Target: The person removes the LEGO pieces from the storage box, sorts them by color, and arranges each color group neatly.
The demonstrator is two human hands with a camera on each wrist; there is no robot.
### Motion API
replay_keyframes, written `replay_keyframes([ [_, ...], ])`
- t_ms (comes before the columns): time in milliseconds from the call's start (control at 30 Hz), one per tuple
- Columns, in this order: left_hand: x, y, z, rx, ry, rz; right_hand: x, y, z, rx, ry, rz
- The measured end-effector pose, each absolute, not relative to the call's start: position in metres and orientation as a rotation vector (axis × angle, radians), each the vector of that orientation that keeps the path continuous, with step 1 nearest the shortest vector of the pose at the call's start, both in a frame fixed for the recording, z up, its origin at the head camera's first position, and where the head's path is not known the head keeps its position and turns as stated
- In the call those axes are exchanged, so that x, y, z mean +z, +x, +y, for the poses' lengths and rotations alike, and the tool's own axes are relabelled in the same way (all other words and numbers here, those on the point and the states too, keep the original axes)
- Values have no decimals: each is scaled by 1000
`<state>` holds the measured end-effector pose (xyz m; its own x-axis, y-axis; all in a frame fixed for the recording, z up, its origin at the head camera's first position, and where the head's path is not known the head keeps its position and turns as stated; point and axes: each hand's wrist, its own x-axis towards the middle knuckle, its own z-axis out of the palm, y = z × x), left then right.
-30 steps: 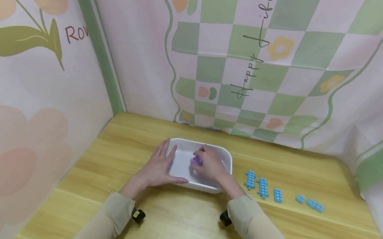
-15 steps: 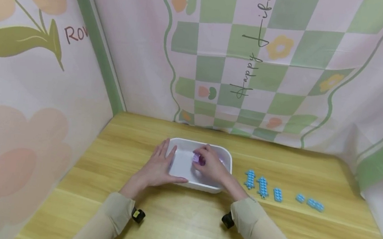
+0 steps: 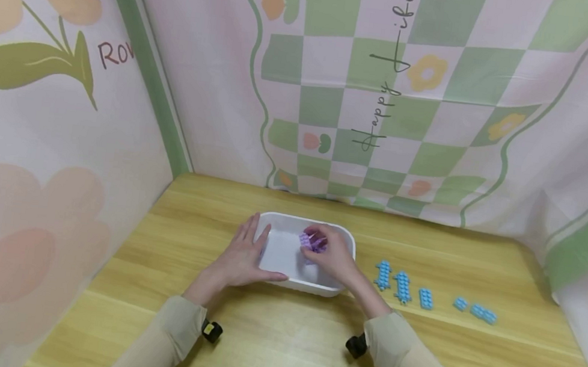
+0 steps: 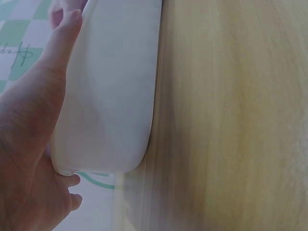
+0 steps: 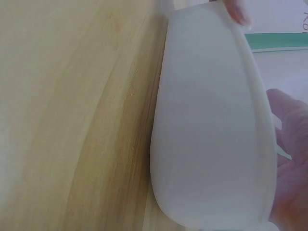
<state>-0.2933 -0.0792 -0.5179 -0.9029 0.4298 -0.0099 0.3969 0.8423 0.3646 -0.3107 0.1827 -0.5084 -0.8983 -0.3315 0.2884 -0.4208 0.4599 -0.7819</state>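
Note:
My left hand (image 3: 242, 259) lies along the left end of a white plastic tray (image 3: 278, 248), fingers spread and fairly straight, thumb along the front rim. In the left wrist view its thumb touches the tray's edge, and two fingertips show past the corner. Over the tray's right half, my right hand (image 3: 334, 253) pinches a lilac toy building brick (image 3: 305, 240) between thumb and fingers. More purple pieces show behind and below those fingers, partly hidden. The right wrist view has the tray wall hiding most of the right hand (image 5: 291, 144).
Right of the tray, light-blue toy pieces lie in a row on the wooden table (image 3: 276, 339): two long studded ones with side pegs (image 3: 383, 275), a rectangular brick (image 3: 425, 298), and smaller bricks (image 3: 483, 313) farther right. A printed curtain (image 3: 319, 101) hangs behind the table.
My right hand has shifted slightly right inside the tray, and the lilac brick at its fingertips has turned and shows more. The left hand and the light-blue pieces stay put.

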Motion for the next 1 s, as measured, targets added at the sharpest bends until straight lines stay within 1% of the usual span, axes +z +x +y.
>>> replay_keyframes([
  [400,-519,-292,-79,541,648,2920,-504,-292,196,1373,579,-2583],
  [633,-519,-293,-80,539,665,2930,-499,-272,214,1382,486,-2543],
  [1000,-520,-294,-80,550,659,2924,-512,-229,258,1211,368,-2459],
])
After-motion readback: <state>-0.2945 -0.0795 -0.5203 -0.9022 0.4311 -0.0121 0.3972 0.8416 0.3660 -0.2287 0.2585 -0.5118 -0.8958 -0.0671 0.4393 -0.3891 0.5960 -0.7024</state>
